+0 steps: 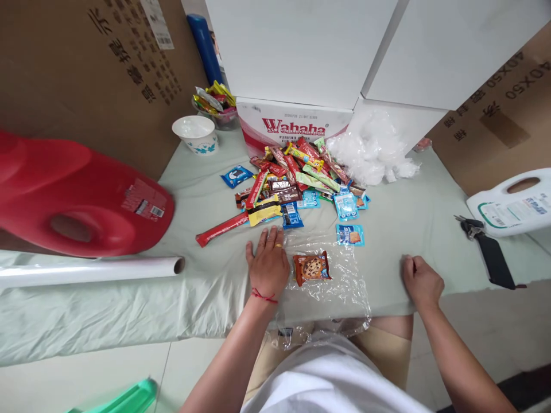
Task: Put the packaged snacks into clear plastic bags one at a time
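Observation:
My left hand (269, 261) lies flat with its fingers stretched out, at the left edge of a sheet of clear plastic film (344, 287). On the film, just right of that hand, sits a brown packet of chocolate chip cookies (311, 268). Past my left fingertips is a heap of wrapped snacks (297, 172), with a yellow-and-black packet (264, 210) and a long red stick packet (221, 229) at its near side. A light blue biscuit packet (350, 234) touches the film's far edge. My right hand (422, 281) rests as a fist on the cloth, apart from the film, with nothing showing in it.
White Wahaha boxes (297, 123) stand behind the heap, beside crumpled clear plastic (374, 150). To the left are a red jug (77, 195), a white roll (90, 271) and a paper cup (196, 135). Keys with a black strap (491, 252) and a white jug (516, 201) lie right.

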Demonstrator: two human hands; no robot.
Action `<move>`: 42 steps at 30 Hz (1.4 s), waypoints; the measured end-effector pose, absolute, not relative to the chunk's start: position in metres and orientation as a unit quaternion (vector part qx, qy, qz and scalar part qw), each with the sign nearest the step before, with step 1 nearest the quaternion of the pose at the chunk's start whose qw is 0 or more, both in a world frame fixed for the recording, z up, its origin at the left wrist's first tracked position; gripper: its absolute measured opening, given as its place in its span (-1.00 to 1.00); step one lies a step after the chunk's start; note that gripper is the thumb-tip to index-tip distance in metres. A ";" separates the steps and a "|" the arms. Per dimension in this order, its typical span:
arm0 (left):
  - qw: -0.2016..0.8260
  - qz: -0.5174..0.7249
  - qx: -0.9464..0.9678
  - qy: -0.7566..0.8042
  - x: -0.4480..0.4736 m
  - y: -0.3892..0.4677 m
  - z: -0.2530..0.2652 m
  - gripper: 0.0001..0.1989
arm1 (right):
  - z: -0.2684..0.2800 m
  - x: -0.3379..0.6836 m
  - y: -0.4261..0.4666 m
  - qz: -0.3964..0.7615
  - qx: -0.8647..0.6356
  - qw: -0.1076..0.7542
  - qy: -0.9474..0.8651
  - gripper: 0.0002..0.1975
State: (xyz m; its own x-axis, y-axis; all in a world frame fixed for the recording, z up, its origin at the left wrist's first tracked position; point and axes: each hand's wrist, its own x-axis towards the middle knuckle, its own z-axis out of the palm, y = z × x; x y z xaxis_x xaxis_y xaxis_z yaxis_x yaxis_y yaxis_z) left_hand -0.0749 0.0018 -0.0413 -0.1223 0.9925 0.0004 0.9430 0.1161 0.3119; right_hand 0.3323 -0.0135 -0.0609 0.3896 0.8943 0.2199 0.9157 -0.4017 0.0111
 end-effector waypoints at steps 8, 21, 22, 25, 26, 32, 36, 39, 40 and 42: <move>0.105 0.121 0.653 0.740 -0.075 0.002 -0.040 -0.43 | -0.061 0.333 -0.013 -0.100 -0.828 0.073 -0.546 -0.60; 0.109 0.124 0.654 0.738 -0.076 0.001 -0.039 -0.44 | -0.063 0.335 -0.014 -0.100 -0.831 0.081 -0.542 -0.61; 0.109 0.124 0.654 0.738 -0.076 0.001 -0.039 -0.44 | -0.064 0.335 -0.013 -0.098 -0.831 0.082 -0.541 -0.62; 0.109 0.125 0.653 0.738 -0.076 0.001 -0.040 -0.44 | -0.065 0.338 -0.013 -0.093 -0.835 0.101 -0.533 -0.68; 0.109 0.125 0.653 0.739 -0.076 0.001 -0.040 -0.44 | -0.065 0.339 -0.013 -0.092 -0.834 0.117 -0.531 -0.71; 0.110 0.127 0.653 0.738 -0.077 0.002 -0.042 -0.44 | -0.066 0.344 -0.014 -0.083 -0.812 0.165 -0.553 -0.74; 0.106 0.132 0.655 0.737 -0.077 0.001 -0.043 -0.43 | -0.067 0.343 -0.015 -0.067 -0.814 0.147 -0.558 -0.79; 0.107 0.132 0.656 0.735 -0.077 0.001 -0.043 -0.43 | -0.066 0.341 -0.015 -0.068 -0.813 0.147 -0.559 -0.81; 0.107 0.133 0.656 0.735 -0.077 0.001 -0.043 -0.43 | -0.066 0.341 -0.015 -0.069 -0.815 0.145 -0.557 -0.81; 0.109 0.133 0.655 0.736 -0.077 0.001 -0.042 -0.43 | -0.065 0.341 -0.014 -0.069 -0.817 0.143 -0.554 -0.82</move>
